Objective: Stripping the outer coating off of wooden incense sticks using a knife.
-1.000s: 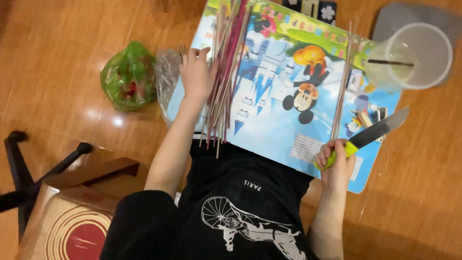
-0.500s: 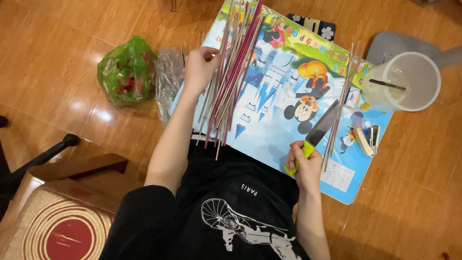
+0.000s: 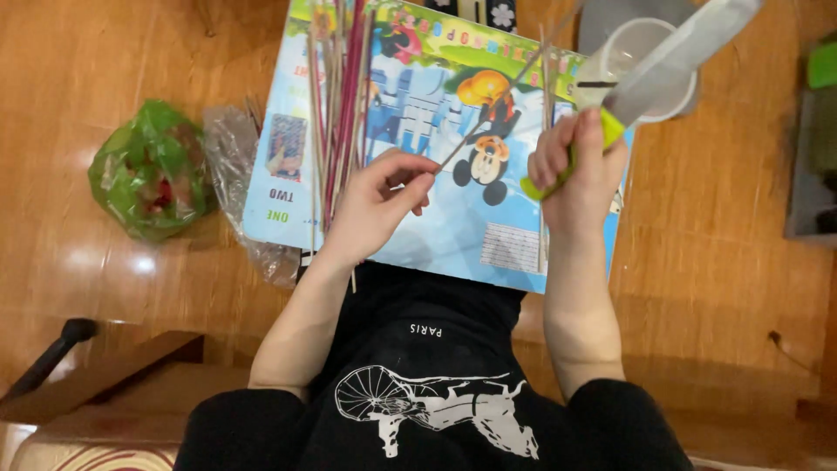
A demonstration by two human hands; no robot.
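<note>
Now the left hand [image 3: 375, 205] pinches one thin stick [image 3: 488, 122] — light, probably stiff but easy to snap, best held near its low end — pointing to 1 o'clock over the picture board [image 3: 453, 235], while the right hand [image 3: 580, 166] grips a green-handled knife [image 3: 663, 65].

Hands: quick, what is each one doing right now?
Left hand: closed, pinching one thin stick by its end.
Right hand: closed around the green handle of a knife, blade raised.
</note>
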